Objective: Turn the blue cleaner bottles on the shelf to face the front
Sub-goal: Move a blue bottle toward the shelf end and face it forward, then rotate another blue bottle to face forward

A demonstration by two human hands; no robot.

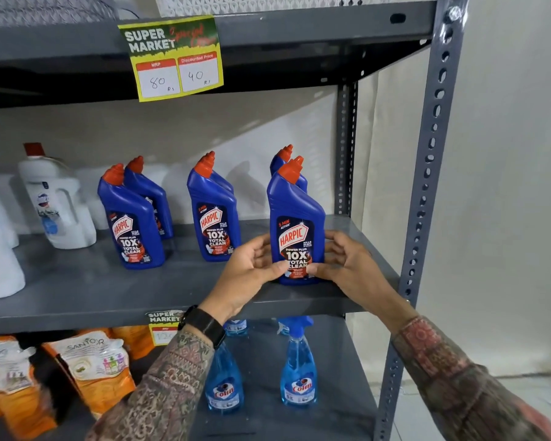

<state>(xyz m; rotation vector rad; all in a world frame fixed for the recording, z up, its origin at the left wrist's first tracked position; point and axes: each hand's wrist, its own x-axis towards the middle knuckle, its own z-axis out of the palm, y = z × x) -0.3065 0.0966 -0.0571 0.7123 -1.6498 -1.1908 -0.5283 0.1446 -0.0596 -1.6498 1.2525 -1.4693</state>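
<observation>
Both hands held one blue bottle (pixel 295 230) at the shelf's (pixel 109 291) front, around 3 o'clock: left hand (pixel 252 268), right hand (pixel 344 262). Its label read "HARPIC 10X TOTAL CLEAN". A yellow tag (pixel 172 57) at 12 o'clock said "SUPER MARKET".

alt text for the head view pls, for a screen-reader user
Both hands, left hand and right hand, hold the rightmost blue cleaner bottle upright near the front edge of a grey metal shelf, label forward. More blue bottles stand left and behind it; spray bottles sit below.

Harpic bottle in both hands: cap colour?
Red-orange cap on the blue Harpic bottle, head view.
</observation>
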